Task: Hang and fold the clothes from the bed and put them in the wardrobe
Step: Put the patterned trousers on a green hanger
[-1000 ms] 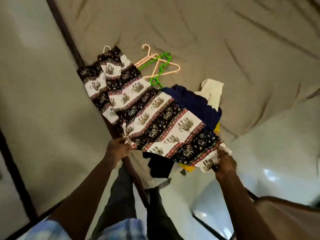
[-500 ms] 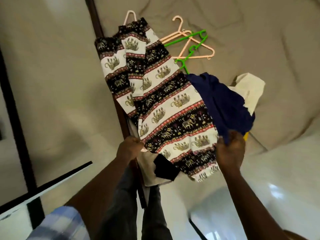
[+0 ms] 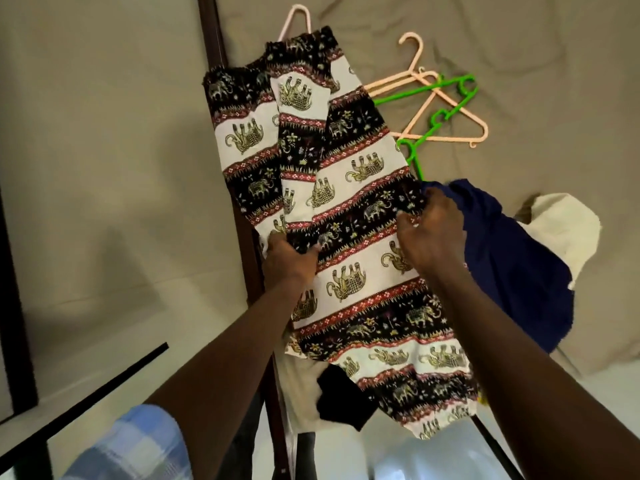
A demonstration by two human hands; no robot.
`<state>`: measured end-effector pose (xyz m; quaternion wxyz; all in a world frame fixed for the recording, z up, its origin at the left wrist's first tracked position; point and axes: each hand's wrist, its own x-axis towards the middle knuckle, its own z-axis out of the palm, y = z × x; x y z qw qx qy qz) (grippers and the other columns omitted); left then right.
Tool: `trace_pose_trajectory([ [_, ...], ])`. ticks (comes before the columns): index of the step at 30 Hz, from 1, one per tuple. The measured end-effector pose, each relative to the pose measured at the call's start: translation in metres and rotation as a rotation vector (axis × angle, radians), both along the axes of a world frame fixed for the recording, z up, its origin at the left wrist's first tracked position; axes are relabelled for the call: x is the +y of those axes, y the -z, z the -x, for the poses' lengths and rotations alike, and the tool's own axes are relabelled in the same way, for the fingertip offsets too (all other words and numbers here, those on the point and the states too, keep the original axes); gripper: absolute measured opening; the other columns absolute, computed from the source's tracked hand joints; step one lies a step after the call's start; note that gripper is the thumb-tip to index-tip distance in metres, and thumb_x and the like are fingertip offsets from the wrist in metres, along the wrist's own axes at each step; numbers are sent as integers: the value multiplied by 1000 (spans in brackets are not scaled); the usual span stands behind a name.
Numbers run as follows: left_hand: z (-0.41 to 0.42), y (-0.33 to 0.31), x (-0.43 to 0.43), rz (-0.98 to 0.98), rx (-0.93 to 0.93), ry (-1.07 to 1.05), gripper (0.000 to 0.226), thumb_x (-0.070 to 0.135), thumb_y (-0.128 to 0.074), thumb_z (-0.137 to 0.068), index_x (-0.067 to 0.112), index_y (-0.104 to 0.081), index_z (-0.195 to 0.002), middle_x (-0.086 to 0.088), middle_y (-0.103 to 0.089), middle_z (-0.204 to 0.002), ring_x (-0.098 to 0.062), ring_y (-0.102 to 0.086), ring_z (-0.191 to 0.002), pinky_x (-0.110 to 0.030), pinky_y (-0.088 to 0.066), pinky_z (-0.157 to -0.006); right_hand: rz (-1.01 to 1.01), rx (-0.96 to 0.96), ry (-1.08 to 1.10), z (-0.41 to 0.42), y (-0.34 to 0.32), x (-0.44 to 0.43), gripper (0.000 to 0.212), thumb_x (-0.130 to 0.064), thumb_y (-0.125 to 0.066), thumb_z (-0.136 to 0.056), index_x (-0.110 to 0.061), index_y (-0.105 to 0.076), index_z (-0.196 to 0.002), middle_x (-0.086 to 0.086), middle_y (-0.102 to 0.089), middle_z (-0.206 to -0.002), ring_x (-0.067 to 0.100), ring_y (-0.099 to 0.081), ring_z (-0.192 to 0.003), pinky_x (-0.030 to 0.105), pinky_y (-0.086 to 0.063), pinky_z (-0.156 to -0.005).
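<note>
Both grips are closed on the elephant-print trousers [image 3: 356, 202]. The left grip [image 3: 289, 259] clamps the fabric's left edge w/ fingers curled under & thumb laid over the top. The right grip [image 3: 433, 233] pinches the right edge about mid-length, fingers bunched tight on the cloth.

The trousers lie lengthwise at the left side of the bed [image 3: 519, 46] - two leg ends at the far end, left leg crossing the dark bed frame [image 3: 214, 46], near end draping over the near edge. Just right of them, touching the right grip, sits a navy garment [image 3: 512, 265] w/ a cream cloth [image 3: 561, 226] beyond it. A black garment [image 3: 341, 400] shows under the near end. Pink hangers [image 3: 460, 107] & a green hanger [image 3: 415, 91] lie tangled on the sheet, far right of the trousers - one more pink hook [image 3: 294, 19] pokes out past the leg ends.
</note>
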<state>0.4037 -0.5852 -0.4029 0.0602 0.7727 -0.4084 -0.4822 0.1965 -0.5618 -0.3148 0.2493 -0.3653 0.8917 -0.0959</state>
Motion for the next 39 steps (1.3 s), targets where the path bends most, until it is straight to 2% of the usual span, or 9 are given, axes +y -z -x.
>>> trace_pose_trajectory([
  [3, -1, 2, -7, -2, 39, -192, 32, 29, -68, -99, 16, -65, -129, -7, -70, -119, -23, -68, -102, -32, -56, -81, -82, 56, 71, 5, 8, -12, 57, -38, -71, -86, -14, -55, -136, 10, -64, -131, 37, -54, -126, 53, -46, -101],
  [7, -15, -16, -8, 24, 226, -499, 35, 22, -64, -101, 12, -62, -134, -6, -69, -119, -24, -68, -107, -28, -55, -79, -172, 98, 98, 8, 11, -21, 48, -38, -73, -85, -20, -64, -129, 12, -61, -129, 38, -54, -124, 51, -44, -100],
  [13, -30, -24, 11, 57, -3, -229, 28, 33, -73, -95, 17, -76, -117, -7, -76, -107, -30, -70, -102, -41, -57, -94, -167, 67, 111, 11, 13, -26, 33, -31, -72, -89, -26, -70, -121, 5, -72, -116, 35, -57, -120, 46, -40, -98],
  [20, -4, -32, 14, 79, 3, -451, 39, 29, -47, -108, 8, -67, -134, -18, -69, -130, -38, -63, -120, -37, -50, -101, 179, 231, -100, -12, 2, -18, 14, -27, -66, -96, -18, -70, -107, 9, -64, -105, 33, -55, -105, 48, -47, -85],
  [25, 15, -31, 14, 15, -20, -631, 48, 38, -41, -110, 5, -63, -136, -20, -65, -134, -39, -62, -121, -32, -42, -85, -64, 198, -50, -10, 13, -20, 51, -40, -64, -97, -17, -54, -141, 10, -58, -133, 34, -48, -125, 50, -41, -100],
  [28, 22, -30, 14, -43, -51, -683, 56, 44, -36, -110, 1, -64, -132, -22, -65, -131, -40, -63, -118, -37, -50, -86, -117, 247, -127, -4, 14, -24, 40, -39, -62, -99, -16, -64, -132, 11, -64, -125, 34, -48, -121, 48, -37, -98],
  [33, 33, -23, 11, -125, -136, -691, 65, 55, -32, -106, 4, -62, -134, -24, -59, -136, -41, -60, -121, -44, -54, -94, -112, 15, -100, 6, 19, -31, 47, -44, -63, -97, -17, -66, -135, 14, -56, -139, 36, -46, -131, 51, -40, -110],
  [36, 38, -21, 5, -144, -185, -697, 66, 58, -34, -105, 7, -64, -135, -25, -57, -138, -40, -60, -123, -45, -51, -96, -169, -176, -59, 15, 17, -44, 49, -51, -64, -94, -20, -69, -132, 9, -71, -122, 32, -64, -115, 50, -54, -100],
  [39, 38, -26, -4, -234, -212, -729, 60, 53, -38, -107, 9, -58, -143, -27, -46, -145, -39, -54, -127, -41, -44, -93, -169, -337, -4, 23, 12, -56, 36, -32, -75, -94, -15, -73, -126, 2, -77, -106, 21, -72, -95, 45, -60, -92],
])
